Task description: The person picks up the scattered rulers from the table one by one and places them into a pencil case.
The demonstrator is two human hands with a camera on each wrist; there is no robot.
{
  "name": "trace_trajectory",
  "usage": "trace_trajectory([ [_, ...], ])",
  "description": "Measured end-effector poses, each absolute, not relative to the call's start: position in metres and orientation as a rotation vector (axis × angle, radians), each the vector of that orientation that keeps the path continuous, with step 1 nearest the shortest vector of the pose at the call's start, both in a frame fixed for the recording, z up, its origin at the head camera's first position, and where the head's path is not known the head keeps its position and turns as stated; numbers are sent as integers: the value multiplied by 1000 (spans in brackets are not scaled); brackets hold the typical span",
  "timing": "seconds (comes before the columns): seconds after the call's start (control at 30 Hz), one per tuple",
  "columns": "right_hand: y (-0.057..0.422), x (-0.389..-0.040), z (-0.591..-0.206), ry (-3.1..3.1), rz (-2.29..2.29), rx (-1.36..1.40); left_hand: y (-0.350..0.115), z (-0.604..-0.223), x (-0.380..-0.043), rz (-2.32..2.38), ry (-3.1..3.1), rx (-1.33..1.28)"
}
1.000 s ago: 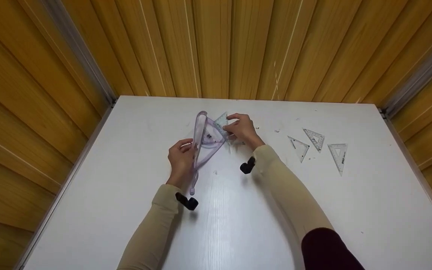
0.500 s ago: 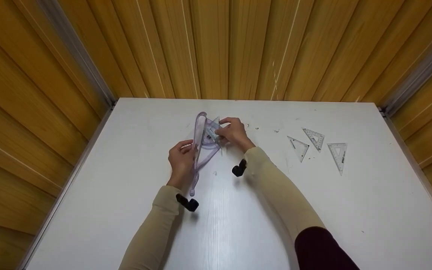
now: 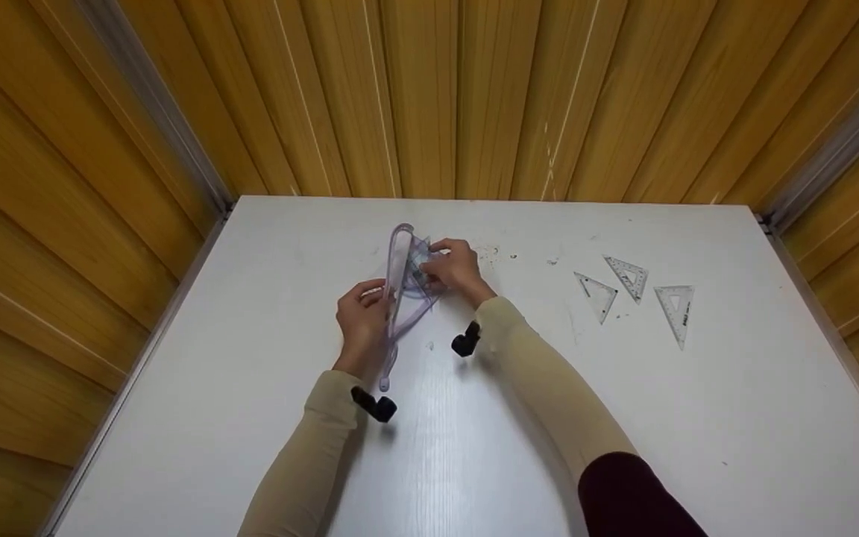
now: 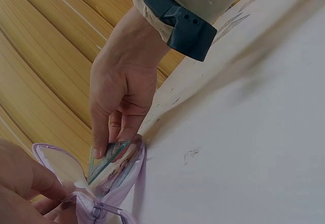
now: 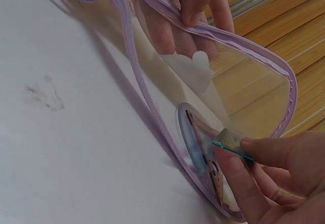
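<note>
A mesh zip pouch (image 3: 391, 257) with lilac edging stands with its mouth spread apart. My left hand (image 3: 361, 317) pinches one edge of it between thumb and fingers, best seen in the right wrist view. My right hand (image 3: 456, 268) holds a clear set square (image 5: 231, 138) with a teal edge, pinched by thumb and fingers within the pouch mouth. In the left wrist view that set square (image 4: 105, 159) tilts down between the two pouch sides. Inside the pouch lie a rounded bluish clear piece (image 5: 188, 127), seemingly a protractor, and a marked drawing piece (image 5: 212, 176), partly hidden.
To the right on the white table (image 3: 549, 418) lie three clear triangular set squares: one left (image 3: 599, 298), one behind (image 3: 628, 277), one at right (image 3: 675, 313). Small dark scraps (image 3: 514, 256) dot the tabletop. Wood-patterned panels (image 3: 429, 97) rise behind the table.
My right hand has moved left with the set square, bringing it from the pouch's right side into its mouth. My left hand keeps its grip on the pouch, almost unmoved.
</note>
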State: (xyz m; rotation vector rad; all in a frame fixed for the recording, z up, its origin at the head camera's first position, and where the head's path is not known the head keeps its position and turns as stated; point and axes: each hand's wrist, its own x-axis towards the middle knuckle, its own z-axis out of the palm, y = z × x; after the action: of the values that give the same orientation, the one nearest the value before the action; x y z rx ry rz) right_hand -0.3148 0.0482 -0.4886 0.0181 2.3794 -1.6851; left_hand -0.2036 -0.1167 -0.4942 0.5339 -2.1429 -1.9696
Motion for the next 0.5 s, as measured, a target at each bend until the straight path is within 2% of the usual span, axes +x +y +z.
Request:
trace_trajectory([
  [0.5, 38, -314, -495, 2394, -1692, 129, -118, -495, -202, -1952, -2157, 502],
])
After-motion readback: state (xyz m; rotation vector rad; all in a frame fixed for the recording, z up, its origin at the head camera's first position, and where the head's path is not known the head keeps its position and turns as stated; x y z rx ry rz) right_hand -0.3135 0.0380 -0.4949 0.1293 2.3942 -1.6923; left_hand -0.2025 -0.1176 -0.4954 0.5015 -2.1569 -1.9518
